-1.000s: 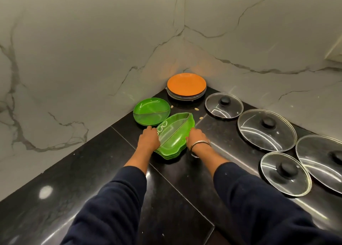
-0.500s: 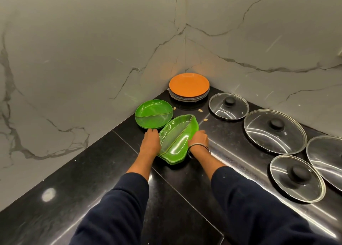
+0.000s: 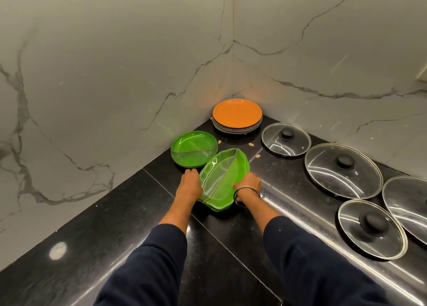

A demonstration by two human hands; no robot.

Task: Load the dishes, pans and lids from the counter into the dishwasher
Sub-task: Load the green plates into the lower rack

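Head view: left hand [image 3: 190, 186] and right hand [image 3: 247, 183] grip opposite rims of stacked green leaf-shaped plastic plates [image 3: 221, 181], fingers curled under the edges, probably so the stack lifts level off the glossy black table [image 3: 115, 224]; near end already raised

White grey-veined marble walls [image 3: 111, 79] meet in corner; glossy black stone counter [image 3: 97, 243] reflects ceiling light.

4 lids [image 3: 343, 169] lie right of the plates [image 3: 194, 148] on the counter [image 3: 97, 234].
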